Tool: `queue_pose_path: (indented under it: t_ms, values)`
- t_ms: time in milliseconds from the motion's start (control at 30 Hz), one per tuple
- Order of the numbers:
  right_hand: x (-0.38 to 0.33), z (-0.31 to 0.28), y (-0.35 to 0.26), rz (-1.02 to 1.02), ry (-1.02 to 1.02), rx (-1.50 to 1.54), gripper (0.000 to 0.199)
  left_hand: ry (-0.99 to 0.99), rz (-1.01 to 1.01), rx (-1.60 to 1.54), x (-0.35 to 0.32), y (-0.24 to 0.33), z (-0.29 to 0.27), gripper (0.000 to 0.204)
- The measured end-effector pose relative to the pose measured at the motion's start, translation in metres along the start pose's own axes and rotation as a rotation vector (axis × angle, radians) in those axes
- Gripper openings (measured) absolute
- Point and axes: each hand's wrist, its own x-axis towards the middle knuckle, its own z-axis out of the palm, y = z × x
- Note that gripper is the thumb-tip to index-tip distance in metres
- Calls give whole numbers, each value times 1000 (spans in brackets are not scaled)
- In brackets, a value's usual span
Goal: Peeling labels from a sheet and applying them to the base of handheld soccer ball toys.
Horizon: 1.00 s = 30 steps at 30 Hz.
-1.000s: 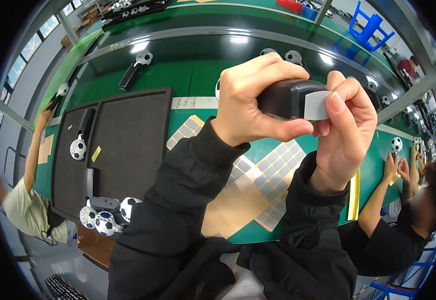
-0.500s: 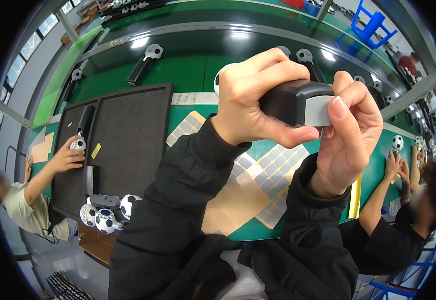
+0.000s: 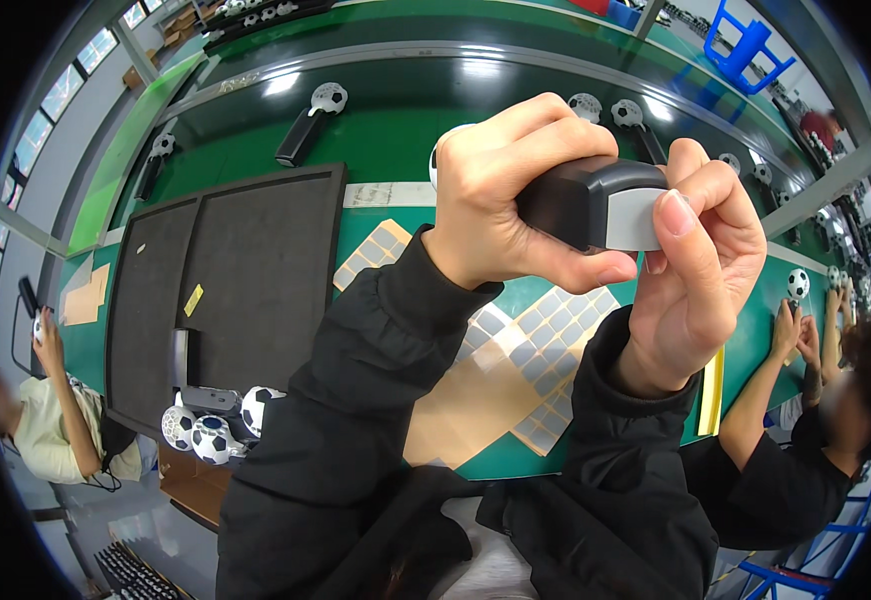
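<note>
Up in front of me, my left hand (image 3: pixel 516 190) is closed around a black handle (image 3: pixel 561 205), its end turned toward me. A white rounded edge (image 3: pixel 435 165) shows just behind this hand, and most of it is hidden. My right hand (image 3: pixel 701 260) pinches a grey sticker (image 3: pixel 632 220) at the handle's end, thumb on its face, fingers partly behind. Below my wrists, backing sheets with grey stickers (image 3: pixel 561 325) overlap a tan bare sheet (image 3: pixel 466 410) on the green table.
Left of my arm lies a dark tray (image 3: pixel 246 260), with black-handled devices with football-patterned heads (image 3: pixel 213 438) at its near edge. More such devices (image 3: pixel 314 122) lie on the green conveyor beyond. Co-workers sit at both sides. A yellow strip (image 3: pixel 711 395) stands at the right.
The left co-worker has lifted a device off the tray and drawn it to the far left. Devices on the conveyor have shifted right. My hands stay almost still.
</note>
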Motion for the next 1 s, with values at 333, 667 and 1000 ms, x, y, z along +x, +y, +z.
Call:
queue_pose_path:
  t_ms: [333, 667, 1000]
  values:
    - [-2, 4, 3, -56, 26, -90, 11, 3, 4, 4, 0, 0, -1, 47]
    - [-1, 13, 10, -117, 111, -62, 18, 137, 2, -186, -10, -8, 3, 41]
    - [12, -2, 14, 7, -3, -14, 21, 141, -320, -316, -18, -8, 10, 42]
